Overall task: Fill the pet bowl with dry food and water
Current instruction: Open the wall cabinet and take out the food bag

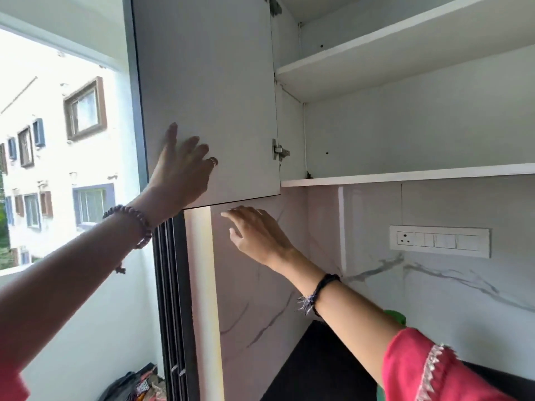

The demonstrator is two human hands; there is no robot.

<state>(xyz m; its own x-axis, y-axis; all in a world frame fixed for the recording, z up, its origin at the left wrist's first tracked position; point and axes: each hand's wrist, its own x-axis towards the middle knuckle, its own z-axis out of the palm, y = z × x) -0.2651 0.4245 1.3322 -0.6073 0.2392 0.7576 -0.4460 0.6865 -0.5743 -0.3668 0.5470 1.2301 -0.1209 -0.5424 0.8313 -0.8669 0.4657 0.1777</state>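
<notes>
Head view, only one: both arms raised toward an overhead wall cabinet point(405, 117) with its door point(208, 96) swung open to the left. Left hand point(185, 166) lies flat on the door's inner face near the lower free corner, fingers straight and spread, holding nothing; reads as steadying or pushing the panel so it stays out of the way. Right hand point(257, 233) hangs just below the door's bottom edge, fingers extended and relaxed, also holding nothing, not clearly touching the edge. The shelves point(376, 60) that show inside the cabinet carry nothing I can see, so no food container is in reach up there. Pet bowl, dry food and water: none identifiable in frame. Candidates only: a crumpled printed bag point(142, 386) on the floor at the bottom left, well below both hands, and a green object point(395, 316) peeking out behind the right forearm by the dark countertop point(312, 366), too hidden to name. Judgement: this is the search stage, nothing filled yet; neither hand is near anything the task needs. Switch panel point(440, 241) on the marble backsplash, window point(58, 154) at left.
</notes>
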